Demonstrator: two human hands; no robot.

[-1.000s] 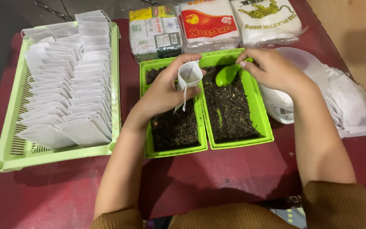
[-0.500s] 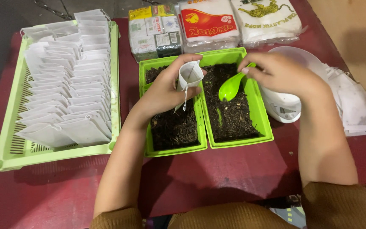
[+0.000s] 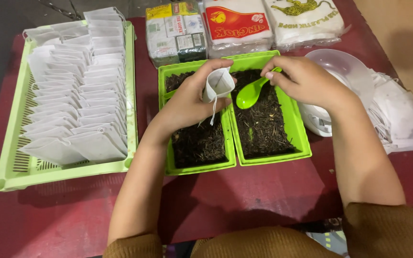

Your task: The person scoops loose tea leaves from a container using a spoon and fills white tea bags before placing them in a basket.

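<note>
My left hand [image 3: 187, 102] holds a small white filter bag [image 3: 217, 84] with its mouth held apart and a drawstring dangling, above the left green tray [image 3: 168, 165] of dark loose tea. My right hand [image 3: 302, 81] grips the handle of a green plastic spoon [image 3: 249, 95]. The spoon's bowl hovers over the tea in the right green tray [image 3: 302, 143], close beside the bag's mouth.
A large light-green slotted tray [image 3: 10, 172] at left carries several rows of white filled bags. Packaged tea boxes [image 3: 175, 33] and plastic packs [image 3: 237, 26] lie at the back. A white scale with a clear bowl [image 3: 340, 67] and a pile of empty white bags [image 3: 402, 114] are at right.
The spoon rose out of the tea in the right tray and swung left toward the bag's mouth. My left hand kept the bag in place.
</note>
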